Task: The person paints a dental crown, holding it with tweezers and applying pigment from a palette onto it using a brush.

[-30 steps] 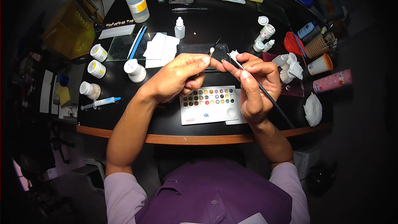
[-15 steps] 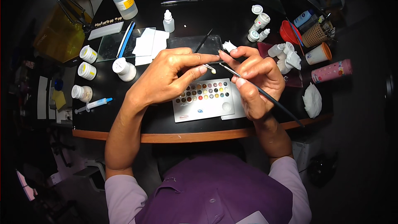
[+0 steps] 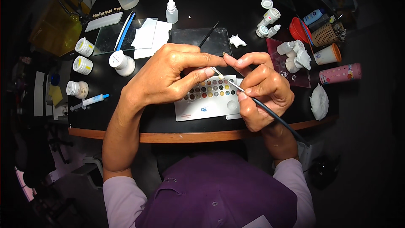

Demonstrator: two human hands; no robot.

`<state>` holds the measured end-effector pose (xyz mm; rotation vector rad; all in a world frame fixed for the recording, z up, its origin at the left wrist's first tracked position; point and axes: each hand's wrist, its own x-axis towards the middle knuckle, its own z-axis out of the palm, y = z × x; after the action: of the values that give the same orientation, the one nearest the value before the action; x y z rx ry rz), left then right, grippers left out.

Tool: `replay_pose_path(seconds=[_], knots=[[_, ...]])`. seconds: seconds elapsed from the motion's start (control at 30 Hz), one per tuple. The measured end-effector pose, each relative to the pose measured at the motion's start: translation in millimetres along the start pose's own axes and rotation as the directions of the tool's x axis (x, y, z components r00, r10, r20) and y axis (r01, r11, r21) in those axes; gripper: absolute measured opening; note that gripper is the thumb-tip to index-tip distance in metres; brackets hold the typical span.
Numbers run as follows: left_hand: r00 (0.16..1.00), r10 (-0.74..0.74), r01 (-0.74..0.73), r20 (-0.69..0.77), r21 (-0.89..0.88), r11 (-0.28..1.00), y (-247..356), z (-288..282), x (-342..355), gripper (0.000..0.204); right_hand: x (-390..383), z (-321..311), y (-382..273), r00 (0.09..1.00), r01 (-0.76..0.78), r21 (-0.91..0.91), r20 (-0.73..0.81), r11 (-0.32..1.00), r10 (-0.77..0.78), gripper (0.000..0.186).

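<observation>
Black and glossy, the bench [image 3: 236,12] carries a white palette tray [image 3: 206,103] of small colour wells just in front of the person, so both hands work right above the pigments. The left hand [image 3: 168,78] has its fingers [image 3: 198,75] pinched nearly closed, thumb against forefinger, apparently around something very small; it is too tiny and hidden to name. The right hand [image 3: 263,90] holds a fine black-handled brush [image 3: 270,112] in a pen grip, fingers closed on the shaft, its pale tip meeting the left fingertips over the wells. Held high and close together, the hands steady each other for fine work.

Room is tight. White lidded jars [image 3: 122,62] and a syringe [image 3: 90,100] stand near the left wrist; a dark glass slab [image 3: 198,41] with a second brush [image 3: 209,33] lies just behind the hands; small white bottles [image 3: 291,55] and an orange-rimmed cup [image 3: 327,54] crowd the right. The wooden bench edge [image 3: 202,136] runs just under both wrists, leaving open space mainly toward the body.
</observation>
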<state>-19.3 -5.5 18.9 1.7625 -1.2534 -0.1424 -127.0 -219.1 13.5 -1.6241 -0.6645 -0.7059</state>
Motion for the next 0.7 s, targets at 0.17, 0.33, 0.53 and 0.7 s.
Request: replay_pose_path(seconds=[0.17,0.33,0.53,0.7], knots=[[1.0,0.02,-0.02,-0.014,0.006,1.0,-3.0,2.0,-1.5,0.03,0.0,0.7,2.5,1.0,0.029,-0.004,0.01,1.0,-0.029,0.023],[1.0,0.017,-0.017,-0.002,0.011,1.0,-1.5,1.1,-0.4,0.03,1.0,-0.3,2.4,0.999,0.03,-0.056,0.033,0.998,-0.028,0.023],[1.0,-0.008,0.008,0.01,0.037,0.999,2.9,-1.5,1.7,0.024,-1.4,0.1,1.5,1.0,-0.005,-0.006,-0.027,1.0,0.005,0.02],[1.0,0.001,0.0,-0.005,0.025,1.0,-1.0,0.2,0.5,0.023,-0.2,0.8,3.7,1.0,0.008,-0.026,-0.013,1.0,-0.009,0.019]])
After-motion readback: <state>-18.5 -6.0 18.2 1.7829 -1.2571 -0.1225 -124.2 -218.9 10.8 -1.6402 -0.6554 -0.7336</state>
